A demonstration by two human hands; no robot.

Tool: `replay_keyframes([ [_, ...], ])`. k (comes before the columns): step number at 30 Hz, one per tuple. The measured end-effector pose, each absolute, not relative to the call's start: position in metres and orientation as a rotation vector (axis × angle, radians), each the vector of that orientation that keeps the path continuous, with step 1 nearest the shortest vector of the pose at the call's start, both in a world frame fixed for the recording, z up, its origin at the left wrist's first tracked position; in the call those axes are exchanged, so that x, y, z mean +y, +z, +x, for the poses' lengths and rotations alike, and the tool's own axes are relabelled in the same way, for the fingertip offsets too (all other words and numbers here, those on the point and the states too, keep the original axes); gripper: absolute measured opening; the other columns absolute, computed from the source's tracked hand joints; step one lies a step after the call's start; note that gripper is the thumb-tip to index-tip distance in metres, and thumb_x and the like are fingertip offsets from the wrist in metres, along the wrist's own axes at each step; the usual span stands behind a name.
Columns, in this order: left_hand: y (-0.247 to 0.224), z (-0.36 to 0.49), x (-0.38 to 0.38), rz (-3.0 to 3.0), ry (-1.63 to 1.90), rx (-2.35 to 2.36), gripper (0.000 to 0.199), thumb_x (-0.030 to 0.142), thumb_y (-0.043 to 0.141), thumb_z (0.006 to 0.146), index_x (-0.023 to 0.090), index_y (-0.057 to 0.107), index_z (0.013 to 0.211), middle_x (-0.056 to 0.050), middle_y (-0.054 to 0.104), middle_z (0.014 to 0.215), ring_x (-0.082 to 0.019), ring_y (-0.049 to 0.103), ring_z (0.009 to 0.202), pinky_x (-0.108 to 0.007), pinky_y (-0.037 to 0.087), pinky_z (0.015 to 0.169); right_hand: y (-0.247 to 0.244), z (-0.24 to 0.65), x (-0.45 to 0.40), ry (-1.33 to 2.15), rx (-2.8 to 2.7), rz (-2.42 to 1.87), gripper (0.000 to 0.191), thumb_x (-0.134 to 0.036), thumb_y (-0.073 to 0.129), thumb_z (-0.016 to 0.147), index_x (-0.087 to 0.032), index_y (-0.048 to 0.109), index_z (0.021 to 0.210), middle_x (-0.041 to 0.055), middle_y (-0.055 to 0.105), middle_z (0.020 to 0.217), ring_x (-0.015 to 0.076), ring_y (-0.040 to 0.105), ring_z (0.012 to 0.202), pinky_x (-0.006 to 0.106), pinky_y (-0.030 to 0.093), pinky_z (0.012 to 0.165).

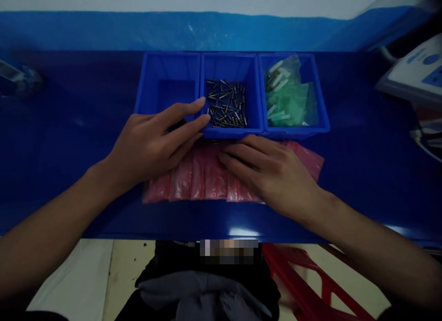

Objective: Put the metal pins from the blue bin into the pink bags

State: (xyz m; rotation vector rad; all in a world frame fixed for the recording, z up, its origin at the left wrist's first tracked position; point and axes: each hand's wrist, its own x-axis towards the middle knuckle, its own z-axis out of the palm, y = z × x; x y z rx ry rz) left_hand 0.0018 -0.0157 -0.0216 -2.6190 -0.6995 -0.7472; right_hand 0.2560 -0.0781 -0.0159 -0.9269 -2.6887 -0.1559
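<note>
A row of overlapping pink plastic bags (181, 180) lies on the blue table in front of three joined blue bins. My left hand (155, 139) is over the row's left part, fingers apart, its fingertips at the front wall of the middle bin (230, 133). That bin holds many small dark metal pins (226, 104). My right hand (267, 166) rests on the pink bags with its fingers bent and close together; whatever is under its fingertips is hidden. Green and clear bags with white pieces (292, 100) fill the right bin (321, 113).
The left bin (169, 65) shows a bare bottom. A white device (414, 70) with a cable stands at the right edge of the blue table (69, 173). A blurred clear object lies far left. Below the table edge is a red stool (300, 279).
</note>
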Motion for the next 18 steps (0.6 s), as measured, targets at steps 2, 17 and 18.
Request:
replay_keyframes([
  [2,-0.022,0.002,-0.016,-2.617,-0.743,-0.701,0.038,0.023,0.064,0.097,0.022,0.060,0.135,-0.007,0.066,0.138,-0.015,0.076,0.100,-0.024,0.063,0.073,-0.017,0.257,-0.076,-0.186,-2.700,-0.897,0.027,-0.009,0.046,0.101,-0.011,0.072,0.108,0.0115,0.072,0.102,0.0214,0.061,0.092,0.036,0.050,0.073],
  [17,-0.023,-0.001,-0.017,-2.648,-0.729,-0.754,0.041,0.024,0.061,0.099,0.026,0.057,0.140,-0.005,0.064,0.142,-0.017,0.075,0.100,-0.027,0.062,0.073,0.000,0.251,-0.084,0.481,-1.761,-1.194,0.004,-0.022,0.070,0.093,-0.022,0.070,0.096,-0.0026,0.073,0.078,0.0105,0.065,0.061,0.027,0.053,0.056],
  [18,-0.022,-0.001,-0.017,-2.662,-0.709,-0.789,0.041,0.025,0.058,0.101,0.029,0.055,0.141,-0.003,0.062,0.144,-0.017,0.075,0.101,-0.027,0.063,0.074,0.002,0.251,-0.083,0.515,-1.670,-1.184,0.006,-0.020,0.071,0.091,-0.021,0.071,0.097,-0.0006,0.075,0.083,0.0124,0.069,0.066,0.028,0.056,0.059],
])
